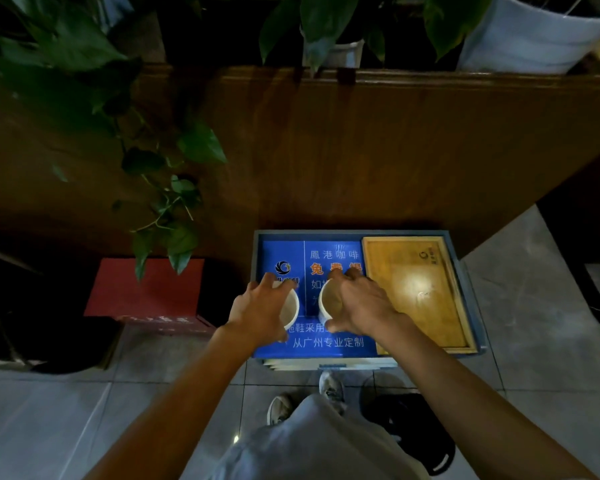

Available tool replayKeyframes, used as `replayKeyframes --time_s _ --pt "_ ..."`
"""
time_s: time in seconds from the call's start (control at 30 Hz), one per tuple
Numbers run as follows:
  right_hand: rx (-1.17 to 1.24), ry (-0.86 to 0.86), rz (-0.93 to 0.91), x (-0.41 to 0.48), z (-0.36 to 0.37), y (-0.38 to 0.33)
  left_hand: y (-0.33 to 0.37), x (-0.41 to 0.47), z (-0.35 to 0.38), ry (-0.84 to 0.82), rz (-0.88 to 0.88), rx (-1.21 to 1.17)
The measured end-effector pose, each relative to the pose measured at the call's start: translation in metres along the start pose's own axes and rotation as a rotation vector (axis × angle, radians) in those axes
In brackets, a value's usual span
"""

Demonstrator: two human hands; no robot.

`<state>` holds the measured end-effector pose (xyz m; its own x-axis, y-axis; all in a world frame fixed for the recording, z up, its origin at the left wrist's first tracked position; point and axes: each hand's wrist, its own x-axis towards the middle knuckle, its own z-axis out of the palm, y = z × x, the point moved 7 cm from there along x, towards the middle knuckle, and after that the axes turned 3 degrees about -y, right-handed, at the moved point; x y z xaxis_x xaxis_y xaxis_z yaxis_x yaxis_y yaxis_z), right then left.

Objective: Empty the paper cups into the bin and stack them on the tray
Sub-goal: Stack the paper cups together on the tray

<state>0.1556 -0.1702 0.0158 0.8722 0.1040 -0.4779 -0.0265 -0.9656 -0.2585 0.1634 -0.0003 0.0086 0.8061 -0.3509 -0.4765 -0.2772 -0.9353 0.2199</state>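
Two white paper cups stand upright on a blue printed sheet [329,341] on a low stand. My left hand [257,311] wraps the left cup [290,308] from the left side. Around the right cup [329,301], my right hand [362,308] is closed from the right. Both cups show a pale brownish inside; whether that is liquid I cannot tell. A wooden tray [416,292] lies just right of the cups, bare. A dark round bin [32,306] sits on the floor at far left.
A red box [146,289] sits on the floor left of the stand. A tall wooden partition [361,150] rises behind, with potted plants [174,188] hanging over it. My shoes [305,396] and a black object [413,431] are on the grey tiles below.
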Motion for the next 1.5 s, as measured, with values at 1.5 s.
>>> replayKeyframes --time_s 1.5 --pt "0.020 0.070 0.075 0.142 -0.074 -0.030 -0.043 0.128 -0.091 0.020 -0.092 -0.045"
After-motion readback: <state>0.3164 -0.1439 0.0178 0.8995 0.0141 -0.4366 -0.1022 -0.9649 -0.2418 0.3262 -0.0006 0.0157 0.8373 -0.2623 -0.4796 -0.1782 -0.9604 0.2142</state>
